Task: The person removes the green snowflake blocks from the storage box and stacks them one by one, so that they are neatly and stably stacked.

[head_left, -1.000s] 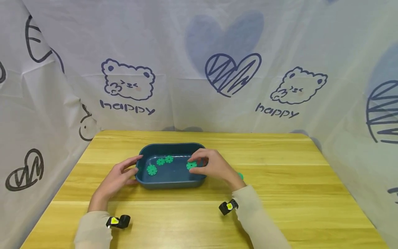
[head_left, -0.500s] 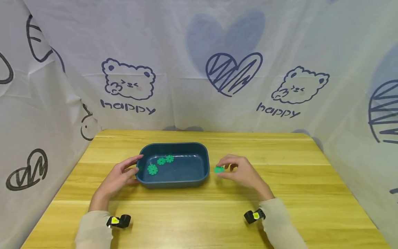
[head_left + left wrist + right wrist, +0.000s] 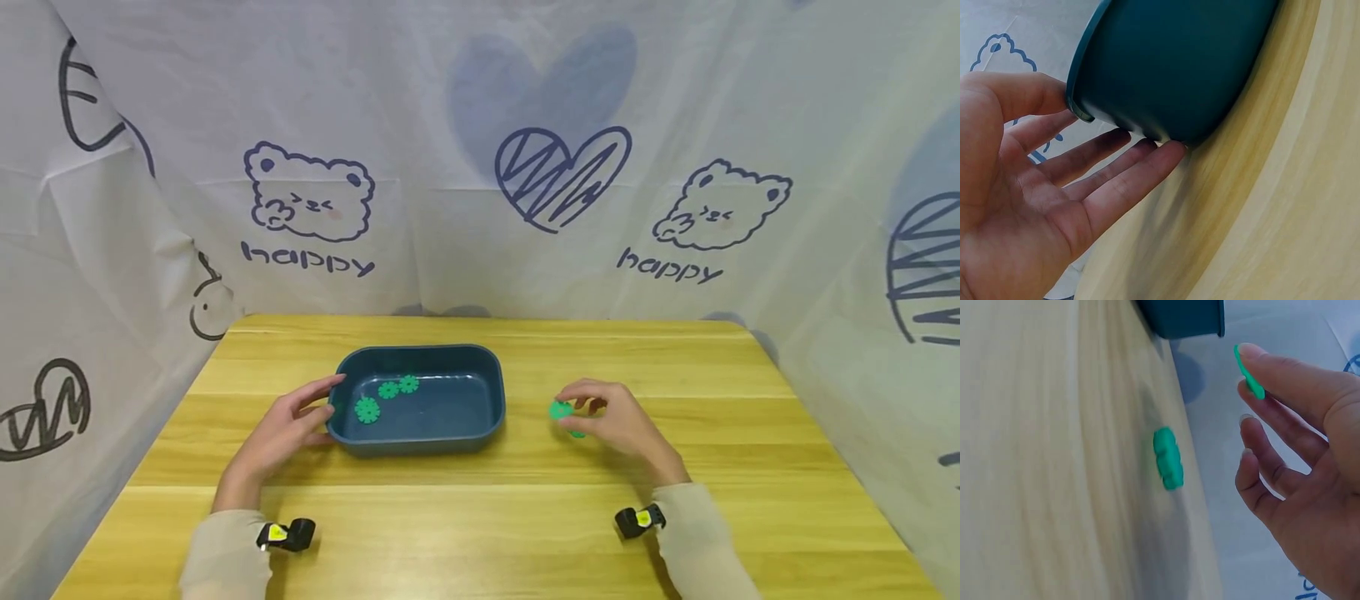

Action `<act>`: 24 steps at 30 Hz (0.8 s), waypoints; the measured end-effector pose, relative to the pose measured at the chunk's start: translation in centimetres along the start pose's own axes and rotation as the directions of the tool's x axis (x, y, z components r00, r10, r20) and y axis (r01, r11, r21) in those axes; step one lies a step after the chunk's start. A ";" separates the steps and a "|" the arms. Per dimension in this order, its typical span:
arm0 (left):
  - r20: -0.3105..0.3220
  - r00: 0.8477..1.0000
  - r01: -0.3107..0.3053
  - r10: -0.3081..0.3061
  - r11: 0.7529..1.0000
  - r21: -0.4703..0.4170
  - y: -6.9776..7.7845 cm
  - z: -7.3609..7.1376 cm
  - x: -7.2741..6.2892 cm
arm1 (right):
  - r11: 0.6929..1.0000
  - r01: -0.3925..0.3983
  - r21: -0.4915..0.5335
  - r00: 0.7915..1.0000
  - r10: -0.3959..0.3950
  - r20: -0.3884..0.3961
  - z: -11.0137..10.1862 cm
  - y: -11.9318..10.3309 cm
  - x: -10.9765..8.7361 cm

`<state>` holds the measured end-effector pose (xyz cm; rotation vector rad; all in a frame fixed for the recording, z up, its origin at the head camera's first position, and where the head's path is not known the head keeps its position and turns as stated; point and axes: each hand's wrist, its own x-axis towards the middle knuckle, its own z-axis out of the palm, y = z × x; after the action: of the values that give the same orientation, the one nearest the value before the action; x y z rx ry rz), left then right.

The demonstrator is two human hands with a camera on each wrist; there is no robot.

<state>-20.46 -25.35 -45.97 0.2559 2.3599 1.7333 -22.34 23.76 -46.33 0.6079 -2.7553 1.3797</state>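
A dark teal plastic bin [image 3: 420,446] stands on the table with three green snowflake-shaped discs [image 3: 367,410] inside, toward its left part. My left hand [image 3: 279,433] touches the bin's left end; in the left wrist view its fairly straight fingers [image 3: 1141,175] meet the outer wall, with the thumb side at the rim. Right of the bin, my right hand [image 3: 622,421] pinches a green snowflake disc [image 3: 1249,374] between thumb and index finger, above the tabletop. Below it another green piece [image 3: 1168,459] lies on the table, mostly covered by the hand in the head view.
The wooden table [image 3: 465,533] extends on all sides of the bin. Behind it hangs a white cloth [image 3: 450,275] with printed bears and hearts. Each sleeve bears a small black wrist camera [image 3: 288,534].
My right hand has moved right, from over the bin to the table beside it, with the green disc still pinched. The left hand and the bin have stayed put.
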 end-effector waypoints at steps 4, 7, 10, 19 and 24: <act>0.000 1.000 0.004 -0.004 1.000 0.013 0.1 0.0 0.1 | 1.000 -0.013 -0.006 1.000 0.014 0.015 -0.5 0.9 -0.3; -0.004 1.000 0.009 -0.009 1.000 0.017 0.2 0.0 0.1 | 0.999 -0.040 -0.003 0.999 0.040 0.024 -0.8 1.5 -0.5; -0.007 1.000 0.013 -0.013 1.000 0.020 0.2 0.0 0.1 | 0.998 -0.060 -0.007 0.998 0.060 0.032 -1.1 1.9 -0.6; -0.012 1.000 0.017 -0.017 1.000 0.022 0.3 0.0 0.0 | 0.991 -0.132 -0.014 0.990 0.133 0.055 -1.7 2.9 -0.8; -0.010 1.000 0.014 -0.014 1.000 0.024 0.4 0.0 0.1 | 0.987 -0.163 -0.011 0.984 0.164 0.076 -1.7 3.2 -0.8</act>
<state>-20.53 -25.17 -45.64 0.2346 2.3851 1.7053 -22.97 27.12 -47.89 0.4522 -2.9271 1.4070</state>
